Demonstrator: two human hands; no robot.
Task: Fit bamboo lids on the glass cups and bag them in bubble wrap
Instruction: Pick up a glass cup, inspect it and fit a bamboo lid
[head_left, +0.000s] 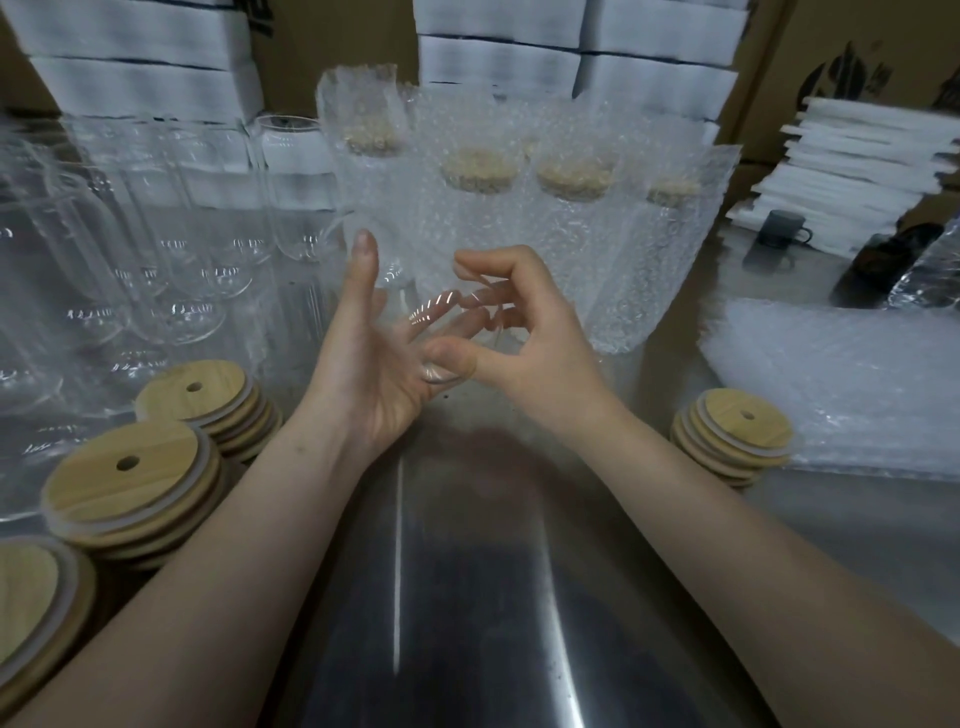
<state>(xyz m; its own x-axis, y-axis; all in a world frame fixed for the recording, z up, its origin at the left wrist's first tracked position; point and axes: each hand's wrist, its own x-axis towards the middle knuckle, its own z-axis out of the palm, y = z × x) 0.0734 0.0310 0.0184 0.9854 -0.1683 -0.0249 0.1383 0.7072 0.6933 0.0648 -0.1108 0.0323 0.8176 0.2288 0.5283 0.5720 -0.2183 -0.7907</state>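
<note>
As the glass cup (434, 306) has no lid yet, it is held between both hands at centre. The left hand (379, 358) supports it w/ straight fingers; the right hand (535, 327) curls round it; long axis prob. points away from the person; the lid stack (735, 434) lies to the right, nearer the right hand.

Four stacks of bamboo lids on the bench (467, 597): three near left, namely the far left stack (195, 389), middle left stack (124, 473) and nearest left stack (31, 592), plus one right stack (737, 431). Four lidded bagged cups far centre: first bagged cup (366, 130), second bagged cup (480, 171), third bagged cup (571, 179), fourth bagged cup (670, 192). One held glass cup (436, 322) at centre. Many bare cups (156, 234) left, too blurred to count. One bubble-wrap pile (831, 374) right. One dark mug (776, 228) far right.
</note>
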